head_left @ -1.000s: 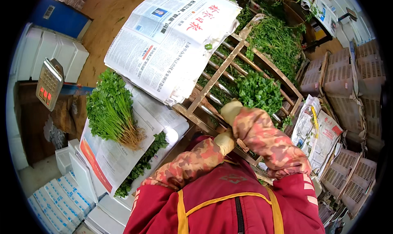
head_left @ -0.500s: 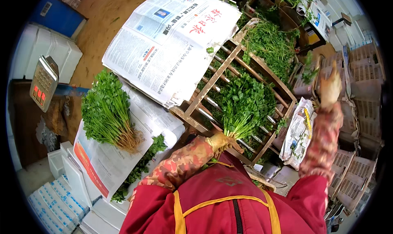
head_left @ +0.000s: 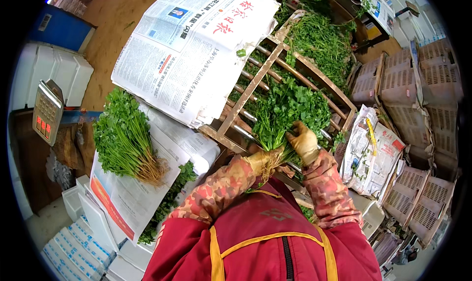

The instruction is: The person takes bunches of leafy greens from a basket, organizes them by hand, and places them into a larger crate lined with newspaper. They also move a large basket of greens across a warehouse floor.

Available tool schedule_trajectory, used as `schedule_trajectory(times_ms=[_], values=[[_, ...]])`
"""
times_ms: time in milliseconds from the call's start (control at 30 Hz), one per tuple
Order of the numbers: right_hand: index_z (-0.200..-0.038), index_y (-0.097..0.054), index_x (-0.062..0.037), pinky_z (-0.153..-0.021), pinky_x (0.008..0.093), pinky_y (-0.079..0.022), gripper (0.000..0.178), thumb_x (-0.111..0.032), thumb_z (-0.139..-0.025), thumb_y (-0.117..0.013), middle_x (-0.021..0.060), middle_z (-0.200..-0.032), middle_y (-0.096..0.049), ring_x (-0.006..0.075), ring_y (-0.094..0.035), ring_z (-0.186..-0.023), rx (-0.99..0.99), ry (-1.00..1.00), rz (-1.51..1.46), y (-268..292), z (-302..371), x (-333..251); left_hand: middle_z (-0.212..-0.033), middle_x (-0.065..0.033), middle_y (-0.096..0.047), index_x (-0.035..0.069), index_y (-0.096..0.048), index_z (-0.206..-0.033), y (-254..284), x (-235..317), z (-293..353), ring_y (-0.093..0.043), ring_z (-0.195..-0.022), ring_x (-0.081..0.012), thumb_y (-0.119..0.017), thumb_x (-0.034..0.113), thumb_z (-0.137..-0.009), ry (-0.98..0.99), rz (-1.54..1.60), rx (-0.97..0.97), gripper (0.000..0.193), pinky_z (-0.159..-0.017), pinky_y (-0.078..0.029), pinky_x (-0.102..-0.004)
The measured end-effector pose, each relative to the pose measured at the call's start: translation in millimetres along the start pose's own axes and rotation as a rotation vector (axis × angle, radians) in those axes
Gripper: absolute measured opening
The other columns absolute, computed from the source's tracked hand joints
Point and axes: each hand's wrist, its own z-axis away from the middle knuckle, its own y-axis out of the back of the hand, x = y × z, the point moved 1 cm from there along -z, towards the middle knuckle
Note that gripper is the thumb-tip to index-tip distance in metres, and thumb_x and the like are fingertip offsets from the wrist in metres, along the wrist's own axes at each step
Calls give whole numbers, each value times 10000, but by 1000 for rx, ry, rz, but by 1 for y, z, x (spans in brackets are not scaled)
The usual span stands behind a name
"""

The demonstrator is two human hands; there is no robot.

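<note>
A leafy bunch of coriander (head_left: 290, 109) rests over a metal-barred rack (head_left: 268, 59), its leaves pointing away from me and its roots toward my apron. My left hand (head_left: 265, 160), in a yellowish glove, is closed around the root end of the stems. On the bunch's right side, my gloved right hand (head_left: 305, 142) has its fingers curled in at the stems and lower leaves; the fingertips are partly lost among the greens. To the left, a bigger coriander bunch (head_left: 129, 138) with brown roots lies on newspaper sheets (head_left: 123, 197).
Stacked newspapers (head_left: 191, 50) cover the rack's left part. Loose greens (head_left: 322, 50) are heaped beyond its bars. A scale display (head_left: 47, 114) with red digits stands far left, near white foam boxes (head_left: 59, 74). Plastic crates (head_left: 403, 84) and a newspaper-covered pile (head_left: 371, 153) are at right.
My right hand has come in from the far right, where a green sprig was in the air beside it, to the coriander bunch. The left hand keeps its hold on the roots.
</note>
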Motion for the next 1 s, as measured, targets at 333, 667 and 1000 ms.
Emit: schedule_trajectory(times_ms=[333,667,1000], values=[[-1311,-540,-145,-507,325,-513,583,-346,-794,-720,67,-661,-643,204,-611,-536,-140,339,506,18,38,-51,-1112,-70,-611,48,-593,-1199,47,-45,-105,-556,-967,-167,-591,191,-925,-59,255,-69,310,-828,-445,-288],[-1024,-654,-5,-517,224,-495,158,-17,-872,-609,79,-808,-690,122,-626,-606,-787,109,-846,125,76,-33,-748,19,-642,111,-707,-1097,1,-4,-19,-575,-630,-101,-671,301,-895,-55,-387,64,279,-475,-414,-254],[-1322,-523,-189,-582,367,-497,657,-137,-703,-736,98,-710,-597,272,-611,-633,78,629,321,10,38,-26,-749,-62,-689,-30,-697,-854,65,-40,-69,-631,-669,-136,-709,183,-849,-450,-654,-15,214,-586,-506,-259]])
